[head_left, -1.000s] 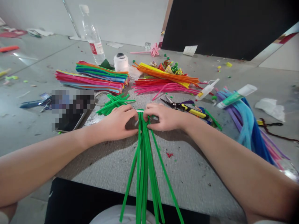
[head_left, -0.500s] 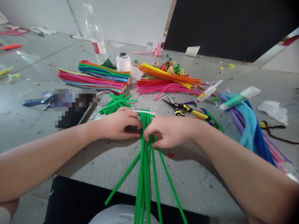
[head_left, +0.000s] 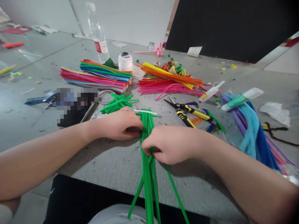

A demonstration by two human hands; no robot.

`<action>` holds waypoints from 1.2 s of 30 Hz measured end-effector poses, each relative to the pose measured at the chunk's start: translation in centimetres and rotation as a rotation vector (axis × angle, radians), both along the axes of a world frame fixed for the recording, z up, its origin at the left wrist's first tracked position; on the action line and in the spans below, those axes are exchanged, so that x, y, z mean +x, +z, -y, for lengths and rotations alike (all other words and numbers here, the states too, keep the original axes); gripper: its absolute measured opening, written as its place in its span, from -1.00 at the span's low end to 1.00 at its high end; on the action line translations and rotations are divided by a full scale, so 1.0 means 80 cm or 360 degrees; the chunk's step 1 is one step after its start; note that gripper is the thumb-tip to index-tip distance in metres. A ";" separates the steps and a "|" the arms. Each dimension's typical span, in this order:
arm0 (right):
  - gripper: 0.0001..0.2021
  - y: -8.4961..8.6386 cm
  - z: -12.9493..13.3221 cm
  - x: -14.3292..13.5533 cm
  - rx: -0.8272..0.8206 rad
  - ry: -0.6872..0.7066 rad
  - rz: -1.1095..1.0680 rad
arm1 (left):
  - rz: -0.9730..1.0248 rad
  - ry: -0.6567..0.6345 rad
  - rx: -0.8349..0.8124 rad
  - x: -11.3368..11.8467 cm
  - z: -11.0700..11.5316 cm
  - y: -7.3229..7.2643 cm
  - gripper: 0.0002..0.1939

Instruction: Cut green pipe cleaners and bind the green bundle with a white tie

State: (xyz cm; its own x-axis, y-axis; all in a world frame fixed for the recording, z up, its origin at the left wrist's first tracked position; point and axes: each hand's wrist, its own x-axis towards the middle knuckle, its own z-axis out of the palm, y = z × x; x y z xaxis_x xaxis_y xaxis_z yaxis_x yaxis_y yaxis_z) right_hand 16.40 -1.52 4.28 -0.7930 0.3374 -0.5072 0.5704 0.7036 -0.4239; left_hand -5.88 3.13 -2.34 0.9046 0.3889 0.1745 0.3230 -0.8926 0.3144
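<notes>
Head view: bundle of long green stems (head_left: 147, 186) lies lengthwise on the grey tabletop (head_left: 112, 165), near ends running past the table edge toward the lap. Right hand (head_left: 174, 144) pinches some stems partway down, thumb against curled fingers. Left hand (head_left: 120, 124) is curled at the bundle's left side, fingertips touching; can't tell whether it grips anything. Risks, my read: loose fanned ends could snag on clothing and drag stems out of line; one stem already crosses the rest and could tangle if the bundle gets pulled as one. White strip (head_left: 145, 111) sits across the top end, no finger on it, so a tug below could skew it. Pressing hard could kink stems. Materials: stems look fuzzy, thin, straight, probably wire-cored; strip narrow, flat, slightly bowed; tabletop has fine woven-looking grain. Short green pieces (head_left: 118, 102) lie crisscrossed beyond left hand; pliers (head_left: 184, 119), yellow-and-black handles, splayed beyond right.
</notes>
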 end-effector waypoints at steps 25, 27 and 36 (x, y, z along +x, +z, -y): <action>-0.76 0.022 0.021 -0.009 -0.0870 0.0123 0.0206 | -0.0007 -0.0320 -0.0115 -0.001 0.008 0.005 -0.83; -0.82 0.020 0.023 -0.010 -0.0877 0.0152 0.0225 | 0.0007 -0.0319 -0.0133 0.000 0.008 0.006 -0.85; -0.68 0.022 0.036 -0.011 -0.0576 0.0033 0.0306 | 0.0057 -0.0300 -0.0100 0.000 0.004 0.003 -0.82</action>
